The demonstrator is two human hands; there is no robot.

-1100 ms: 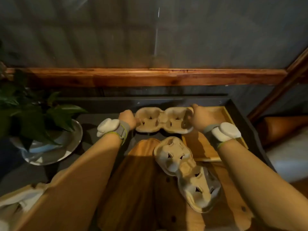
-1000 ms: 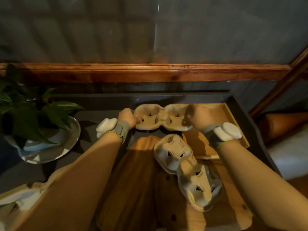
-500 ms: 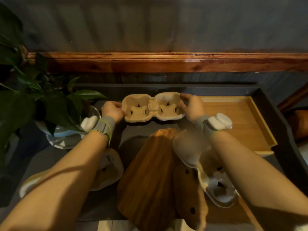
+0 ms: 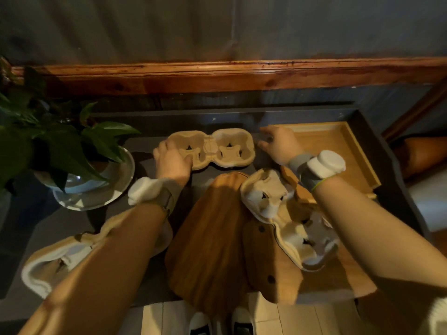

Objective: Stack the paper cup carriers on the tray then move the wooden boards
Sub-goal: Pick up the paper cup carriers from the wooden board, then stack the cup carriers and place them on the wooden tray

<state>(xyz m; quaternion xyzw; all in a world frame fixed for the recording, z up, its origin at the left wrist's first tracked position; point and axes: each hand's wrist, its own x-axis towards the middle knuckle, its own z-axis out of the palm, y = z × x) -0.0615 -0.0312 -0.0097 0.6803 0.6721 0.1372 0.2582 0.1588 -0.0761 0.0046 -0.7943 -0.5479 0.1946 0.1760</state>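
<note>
A two-cup paper carrier point(image 4: 217, 148) lies flat at the back of the dark table. My left hand point(image 4: 173, 159) grips its left end, thumb on the rim. My right hand point(image 4: 278, 143) hovers just off its right end, fingers apart, touching nothing. Behind that hand sits the light wooden tray point(image 4: 338, 146). A second carrier point(image 4: 278, 213) rests tilted on the wooden boards point(image 4: 212, 243) in the middle. A third carrier point(image 4: 55, 259) lies at the front left, partly hidden under my left forearm.
A potted green plant point(image 4: 48, 146) on a silvery dish point(image 4: 96, 194) stands at the left, close to my left wrist. A wooden ledge point(image 4: 242, 76) runs along the wall behind the table. The table's raised dark rim point(image 4: 387, 170) borders the tray on the right.
My right hand has let go of the carrier's right end and opened. The carrier has come down onto the table, left of the tray. My left hand still holds it.
</note>
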